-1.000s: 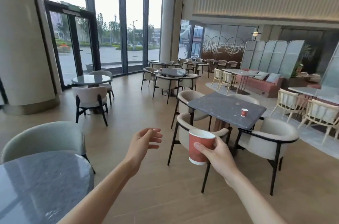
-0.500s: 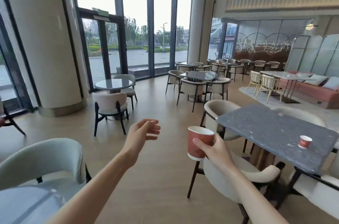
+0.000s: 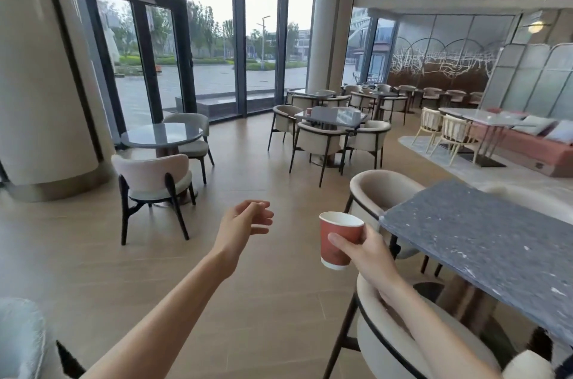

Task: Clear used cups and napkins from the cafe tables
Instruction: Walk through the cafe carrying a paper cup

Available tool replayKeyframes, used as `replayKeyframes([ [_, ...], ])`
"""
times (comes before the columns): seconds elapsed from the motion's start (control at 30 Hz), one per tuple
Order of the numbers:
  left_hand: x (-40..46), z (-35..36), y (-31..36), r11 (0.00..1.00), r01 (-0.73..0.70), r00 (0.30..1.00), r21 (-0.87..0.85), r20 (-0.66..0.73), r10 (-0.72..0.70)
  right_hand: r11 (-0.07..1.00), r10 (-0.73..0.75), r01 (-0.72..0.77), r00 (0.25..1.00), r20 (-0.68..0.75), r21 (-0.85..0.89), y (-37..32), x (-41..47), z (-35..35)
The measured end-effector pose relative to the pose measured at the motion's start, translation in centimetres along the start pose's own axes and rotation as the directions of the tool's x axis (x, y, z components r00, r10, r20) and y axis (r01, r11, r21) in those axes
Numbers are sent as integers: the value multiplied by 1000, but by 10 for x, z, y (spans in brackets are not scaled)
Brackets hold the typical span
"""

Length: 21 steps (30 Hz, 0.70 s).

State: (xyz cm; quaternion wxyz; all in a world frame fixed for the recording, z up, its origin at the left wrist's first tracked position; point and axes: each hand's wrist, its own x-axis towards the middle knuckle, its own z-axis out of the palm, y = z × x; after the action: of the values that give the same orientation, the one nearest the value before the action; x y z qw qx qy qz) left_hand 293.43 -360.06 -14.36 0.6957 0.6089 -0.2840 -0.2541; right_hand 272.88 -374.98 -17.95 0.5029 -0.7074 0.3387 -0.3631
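Note:
My right hand [image 3: 369, 250] grips a red paper cup [image 3: 336, 237] with a white rim, held upright in the air just left of the dark speckled table [image 3: 483, 242]. My left hand [image 3: 245, 220] hovers over the wooden floor left of the cup, fingers loosely curled and holding nothing. Far back, a small red cup [image 3: 308, 112] stands on a square grey table [image 3: 331, 118] ringed by armchairs. The small red cup seen earlier on the speckled table is out of frame.
A beige armchair [image 3: 400, 338] sits under my right forearm, another [image 3: 378, 192] at the speckled table's far corner. A round glass table [image 3: 161, 135] with two chairs stands left by the glass doors. Wide wooden floor [image 3: 263, 180] runs between the tables.
The view has swung left and moved forward. The speckled table now fills the right edge and its small cup has left the frame. Both hands keep their pose, cup still held.

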Motion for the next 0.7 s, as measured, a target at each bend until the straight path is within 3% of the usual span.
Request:
replayKeyframes([
  [0.3,219,28,-5,999,-14,994,47,108,9,1000,10,-8,997,-72,24,15,206,25],
  [0.53,386,53,-48,997,14,993,76,114,-22,998,32,-27,997,-76,60,64,373,52],
  [0.7,532,70,-41,995,-24,996,96,89,16,996,17,-8,995,-98,91,81,522,75],
])
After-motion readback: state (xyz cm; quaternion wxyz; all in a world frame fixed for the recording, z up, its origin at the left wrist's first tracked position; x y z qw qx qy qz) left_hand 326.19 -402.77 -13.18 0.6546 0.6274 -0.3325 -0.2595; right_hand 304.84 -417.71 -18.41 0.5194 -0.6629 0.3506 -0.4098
